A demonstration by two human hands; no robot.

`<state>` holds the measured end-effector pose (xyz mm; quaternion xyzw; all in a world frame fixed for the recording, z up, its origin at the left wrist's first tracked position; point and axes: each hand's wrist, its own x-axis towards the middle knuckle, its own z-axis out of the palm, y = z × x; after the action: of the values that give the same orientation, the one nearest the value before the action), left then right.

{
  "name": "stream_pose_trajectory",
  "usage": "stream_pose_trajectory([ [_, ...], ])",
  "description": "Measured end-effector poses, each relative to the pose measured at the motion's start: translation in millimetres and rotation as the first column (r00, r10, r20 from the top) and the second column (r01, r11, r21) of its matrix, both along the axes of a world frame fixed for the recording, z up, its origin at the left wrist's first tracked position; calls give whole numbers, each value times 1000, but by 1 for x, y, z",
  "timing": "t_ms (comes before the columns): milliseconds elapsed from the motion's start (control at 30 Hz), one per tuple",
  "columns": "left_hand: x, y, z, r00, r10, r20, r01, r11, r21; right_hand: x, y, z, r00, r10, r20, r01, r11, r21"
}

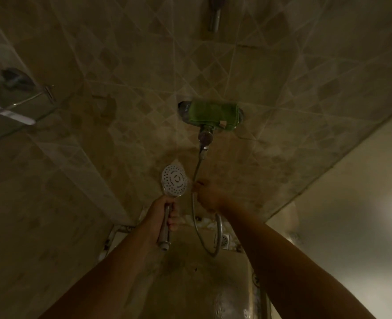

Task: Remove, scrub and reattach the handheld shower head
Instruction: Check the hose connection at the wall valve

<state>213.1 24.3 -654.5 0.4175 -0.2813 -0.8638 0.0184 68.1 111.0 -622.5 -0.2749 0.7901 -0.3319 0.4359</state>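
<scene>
Chrome shower head (174, 180) in left hand (165, 211), right hand (207, 195) gripping one hose (196, 173)

Between the left hand (167, 215) and right hand (207, 196) the gap is narrow; the hose (219, 229) loops below the right hand, the cloth-covered mixer (185, 110) stands above, open space to the left

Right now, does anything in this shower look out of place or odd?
A green cloth is draped over the wall faucet, hiding most of it. The shower head in the left hand has no hose on its handle end.
</scene>
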Motion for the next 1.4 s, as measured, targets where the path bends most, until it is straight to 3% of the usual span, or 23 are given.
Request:
stream_pose_trajectory([
  [200, 10, -3, 2, 996, -88, -6, 88, 996, -19, -2, 2, 7, 995, 55, 80, -62, 995, 81],
  [367, 14, -8, 4, 995, -97, -13, 96, 995, -14, -10, 9, 6, 994, -13, 109, -3, 989, 151],
  [633, 20, -5, 2, 995, -97, 24, 98, 994, -50, -8, 6, 5, 978, -30, 204, 23, 999, 40],
  [933, 19, -3, 8, 991, -93, 98, 105, 987, -121, 0, 2, -2, 979, -56, 194, 41, 996, 79],
  [1033, 12, -1, 13, 987, -69, 148, 90, 985, -144, 0, 0, -6, 970, -139, 197, 133, 990, 43],
  [1167, -6, -1, 15, 977, 27, 211, 18, 978, -209, -8, -13, -2, 986, -148, 77, 151, 988, -30],
  [1300, -19, -4, 16, 986, 69, 151, -40, 981, -188, -28, -35, 4, 973, -116, -198, 95, 989, -115],
  [1400, -28, -6, 15, 988, 90, 125, -71, 985, -156, -44, -48, 4, 958, -104, -268, 82, 993, -90],
])
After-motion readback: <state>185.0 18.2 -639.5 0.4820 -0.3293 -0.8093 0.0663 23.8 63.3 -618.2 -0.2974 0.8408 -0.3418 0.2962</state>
